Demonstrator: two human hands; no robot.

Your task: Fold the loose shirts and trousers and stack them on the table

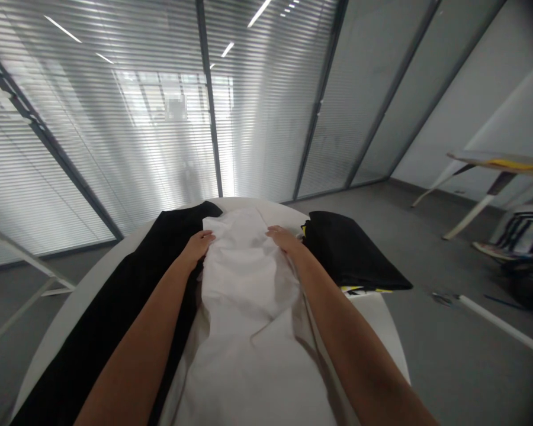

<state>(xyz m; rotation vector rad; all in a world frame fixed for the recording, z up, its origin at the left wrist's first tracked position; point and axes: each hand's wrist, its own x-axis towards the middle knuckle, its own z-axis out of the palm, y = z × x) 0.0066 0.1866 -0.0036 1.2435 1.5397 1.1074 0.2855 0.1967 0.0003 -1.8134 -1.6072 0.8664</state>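
A white shirt-like garment (244, 284) lies lengthwise on a round white table (373, 322), creased and partly gathered. My left hand (198, 246) rests on its left edge, and my right hand (285, 239) rests on its right edge. Neither hand clearly grips the cloth. A long black garment (115, 319) lies under and to the left of the white one, beneath my left forearm. Just beyond my right hand sits a folded black cloth (350, 251), with a yellow-and-black printed item (364, 290) showing beneath it.
Glass walls with slatted blinds (115, 118) stand beyond the table. On the grey floor to the right lies a white rod (501, 325). Farther right are a small table with a yellow item (501, 163) and a striped object (510, 236).
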